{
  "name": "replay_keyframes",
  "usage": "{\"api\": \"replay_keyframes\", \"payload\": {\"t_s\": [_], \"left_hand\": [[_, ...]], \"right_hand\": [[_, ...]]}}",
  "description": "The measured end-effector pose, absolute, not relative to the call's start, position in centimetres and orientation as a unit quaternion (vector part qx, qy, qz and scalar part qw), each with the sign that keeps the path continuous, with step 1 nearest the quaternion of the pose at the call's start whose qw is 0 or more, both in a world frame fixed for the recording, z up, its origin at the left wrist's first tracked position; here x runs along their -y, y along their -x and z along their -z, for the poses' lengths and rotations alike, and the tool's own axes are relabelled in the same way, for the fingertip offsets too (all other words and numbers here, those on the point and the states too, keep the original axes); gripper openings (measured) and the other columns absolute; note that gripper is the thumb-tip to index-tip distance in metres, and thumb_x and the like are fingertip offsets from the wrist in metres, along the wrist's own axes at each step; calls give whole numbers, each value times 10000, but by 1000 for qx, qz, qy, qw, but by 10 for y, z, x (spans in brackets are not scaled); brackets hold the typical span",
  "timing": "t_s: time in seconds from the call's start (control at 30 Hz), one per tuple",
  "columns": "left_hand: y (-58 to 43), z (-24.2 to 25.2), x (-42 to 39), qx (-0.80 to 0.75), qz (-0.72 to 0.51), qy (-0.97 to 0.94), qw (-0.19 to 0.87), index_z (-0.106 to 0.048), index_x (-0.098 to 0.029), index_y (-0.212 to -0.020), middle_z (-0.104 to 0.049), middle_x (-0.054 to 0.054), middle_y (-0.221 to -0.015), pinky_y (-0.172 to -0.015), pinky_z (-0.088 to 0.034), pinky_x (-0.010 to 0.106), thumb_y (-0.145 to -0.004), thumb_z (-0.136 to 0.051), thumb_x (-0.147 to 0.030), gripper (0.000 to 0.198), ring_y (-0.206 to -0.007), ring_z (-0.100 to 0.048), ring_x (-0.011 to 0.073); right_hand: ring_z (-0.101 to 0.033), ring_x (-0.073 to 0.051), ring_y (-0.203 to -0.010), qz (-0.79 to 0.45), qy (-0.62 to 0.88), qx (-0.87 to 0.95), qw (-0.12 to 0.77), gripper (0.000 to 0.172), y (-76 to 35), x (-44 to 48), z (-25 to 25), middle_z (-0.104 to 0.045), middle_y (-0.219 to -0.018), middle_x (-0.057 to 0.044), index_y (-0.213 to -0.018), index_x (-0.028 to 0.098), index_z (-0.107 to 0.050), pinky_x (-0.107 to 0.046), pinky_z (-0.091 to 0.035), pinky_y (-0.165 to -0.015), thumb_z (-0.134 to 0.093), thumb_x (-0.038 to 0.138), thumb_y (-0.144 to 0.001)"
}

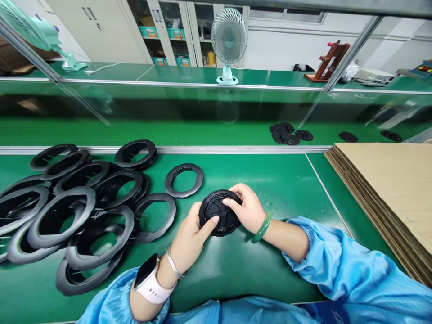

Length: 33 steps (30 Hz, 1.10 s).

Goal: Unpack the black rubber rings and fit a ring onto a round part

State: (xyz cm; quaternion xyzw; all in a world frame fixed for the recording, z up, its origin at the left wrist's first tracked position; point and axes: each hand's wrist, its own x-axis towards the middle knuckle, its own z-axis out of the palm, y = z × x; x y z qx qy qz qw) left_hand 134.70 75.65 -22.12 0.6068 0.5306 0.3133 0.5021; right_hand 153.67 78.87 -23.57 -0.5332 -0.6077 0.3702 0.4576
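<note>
A round black part (221,211) with ridges across its face is held between both hands above the green table (270,180). My left hand (191,238) grips its left side, thumb lying on the face. On the upper right edge, my right hand (248,208) is closed around the rim with its thumb pressed on top. The fingers beneath the part are hidden. Just left of it lie two loose black rings, one (184,180) behind my left hand and another (157,217) beside it.
Several black rings (67,216) are heaped at the left. Stacked cardboard sheets (388,180) fill the right side. Beyond the metal rail (236,150), small black pieces (283,133) lie on a green belt. A fan (229,40) stands on the shelf behind.
</note>
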Motion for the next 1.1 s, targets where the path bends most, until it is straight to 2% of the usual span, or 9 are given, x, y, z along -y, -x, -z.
{"api": "replay_keyframes", "payload": {"t_s": [0.2,0.27,0.4,0.63,0.8,0.87,0.97,1.03,1.1], "left_hand": [[-1352,215,-750,-541,-327,-608,481,-531,-194,-1119,-655,40,-1029,-844,-456,338,-874,-606,-396,326,-961,-603,227],[-1352,215,-749,-539,-343,-598,484,-549,-189,-1090,-665,34,-1000,-800,-455,325,-847,-635,-371,316,-917,-606,218],[-1350,217,-748,-537,-371,-577,492,-573,-196,-1072,-687,32,-997,-771,-455,317,-816,-661,-349,310,-896,-617,215],[-1352,219,-747,-550,-370,-579,474,-587,-203,-1054,-681,21,-944,-740,-444,320,-795,-664,-331,299,-838,-600,206],[-1350,224,-753,-536,-394,-560,494,-585,-189,-997,-655,29,-928,-794,-447,336,-786,-662,-308,255,-873,-584,209],[-1351,226,-755,-518,-405,-544,520,-557,-181,-1041,-649,53,-995,-858,-458,348,-806,-647,-335,295,-943,-589,216],[-1354,225,-751,-502,-411,-509,566,-429,-138,-1223,-638,108,-1002,-801,-513,381,-888,-517,-474,482,-857,-632,215],[-1356,221,-740,-502,-419,-471,592,-299,-126,-1349,-611,162,-1116,-777,-535,383,-905,-464,-511,610,-843,-653,204],[-1354,218,-726,-503,-412,-455,608,-268,-160,-1400,-543,196,-1280,-829,-531,371,-841,-592,-472,717,-928,-651,198]], "right_hand": [[-588,-231,-817,-395,536,613,425,293,-1540,-782,232,-625,-855,-44,-890,184,-596,-376,-479,-771,-624,473,-844],[-610,-246,-890,-461,501,620,390,360,-1545,-785,229,-645,-937,-57,-973,192,-593,-389,-496,-832,-642,524,-843],[-610,-299,-1069,-565,442,622,314,537,-1551,-792,229,-648,-1116,-91,-1119,216,-586,-402,-526,-934,-768,539,-731],[-645,-316,-972,-512,483,636,316,497,-1549,-791,235,-679,-1026,-86,-1016,220,-642,-409,-559,-854,-769,564,-681],[-625,-289,-1058,-641,415,577,290,517,-1553,-793,218,-655,-1121,-100,-1106,187,-621,-398,-543,-919,-795,491,-726],[-655,-279,-1003,-733,373,526,215,553,-1560,-797,202,-654,-1113,-108,-1190,175,-592,-369,-581,-809,-780,472,-763],[-692,-262,-860,-775,351,514,105,605,-1573,-820,170,-670,-1038,-126,-1247,145,-569,-306,-590,-651,-779,465,-779],[-684,-263,-883,-732,366,561,121,602,-1577,-852,149,-662,-1069,-139,-1251,139,-569,-308,-593,-652,-774,463,-786],[-662,-284,-944,-633,399,634,195,570,-1569,-896,136,-651,-1105,-146,-1246,144,-574,-350,-596,-693,-745,460,-804]]}}
